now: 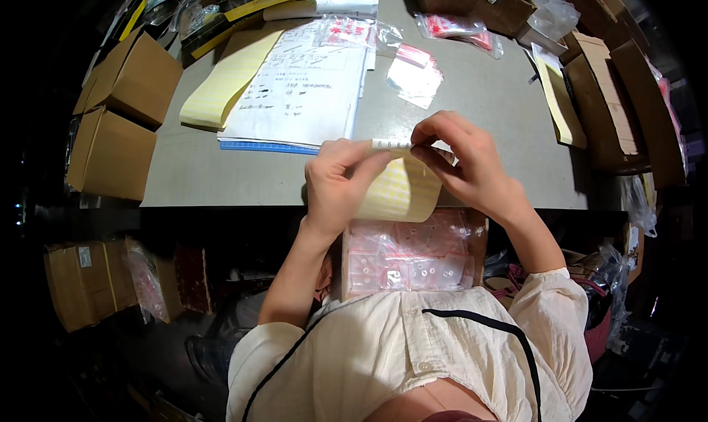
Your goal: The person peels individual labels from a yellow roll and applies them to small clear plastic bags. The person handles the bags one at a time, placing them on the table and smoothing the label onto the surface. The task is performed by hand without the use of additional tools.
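Note:
My left hand (338,180) pinches the top edge of a curled pale yellow label sheet (398,190) just over the table's near edge. My right hand (464,160) grips the same sheet from the right, its fingertips at a small white label (389,143) on the sheet's top edge. Below both hands, on my lap, sits a cardboard box (483,238) filled with small clear zip bags (409,256) with red seals.
On the grey table (221,171) lie a stack of printed papers (302,90), another yellow label sheet (225,79) and loose zip bags (414,74). Cardboard boxes (125,105) stand at the left, more (612,98) at the right. Another box (85,282) sits below left.

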The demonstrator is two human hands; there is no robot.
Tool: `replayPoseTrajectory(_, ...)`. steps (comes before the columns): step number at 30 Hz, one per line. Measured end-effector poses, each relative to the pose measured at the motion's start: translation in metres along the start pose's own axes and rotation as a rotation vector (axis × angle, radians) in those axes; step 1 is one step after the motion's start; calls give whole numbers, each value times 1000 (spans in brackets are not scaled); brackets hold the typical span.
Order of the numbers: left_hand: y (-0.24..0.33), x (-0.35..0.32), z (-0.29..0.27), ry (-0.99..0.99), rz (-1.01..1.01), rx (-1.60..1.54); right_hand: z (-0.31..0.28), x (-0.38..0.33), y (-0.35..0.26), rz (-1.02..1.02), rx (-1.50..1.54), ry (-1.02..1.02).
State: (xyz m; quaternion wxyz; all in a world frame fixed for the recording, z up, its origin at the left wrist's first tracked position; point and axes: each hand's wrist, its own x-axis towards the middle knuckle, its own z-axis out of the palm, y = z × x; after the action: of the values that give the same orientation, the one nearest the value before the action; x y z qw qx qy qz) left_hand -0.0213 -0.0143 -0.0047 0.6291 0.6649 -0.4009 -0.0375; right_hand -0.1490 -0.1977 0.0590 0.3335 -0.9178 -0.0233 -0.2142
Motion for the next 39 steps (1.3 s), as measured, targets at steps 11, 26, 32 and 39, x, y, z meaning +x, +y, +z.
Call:
replayPoseTrajectory(11,6,0,3,44,-253,-131,2,1,-8,-398,-436,15)
replayPoseTrajectory(26,6,-6,-7,-70,-242,-216,-28,15,63,119,-47,-229)
replayPoseTrajectory(32,19,0,-14,-287,-342,-531,-53,-51,31,224,45,-244)
replayPoseTrajectory(39,18,-1,-21,-369,-329,-588,-63,-41,23,694,314,-81)
